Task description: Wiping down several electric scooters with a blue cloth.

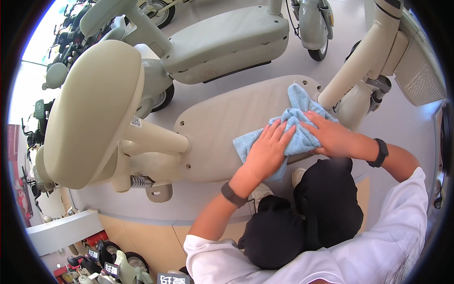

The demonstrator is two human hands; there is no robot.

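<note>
A light blue cloth (295,116) lies bunched on the beige footboard (217,118) of an electric scooter, close to the foot of its front column (362,61). My left hand (268,151) rests flat on the cloth's near left part, its fingers stretched out and slightly apart. To its right, my right hand (331,136) has its fingers and thumb around a bunched fold of the same cloth. Some of the cloth is hidden under both hands. The scooter's padded beige seat (94,109) rises at the left on a thick post (156,135).
A grey-green scooter (231,42) stands just beyond this one. At the far right a perforated basket (421,75) hangs by the front column. My bent knees (328,194) are close to the footboard's near edge. A low white ledge (66,229) and several more scooters fill the left.
</note>
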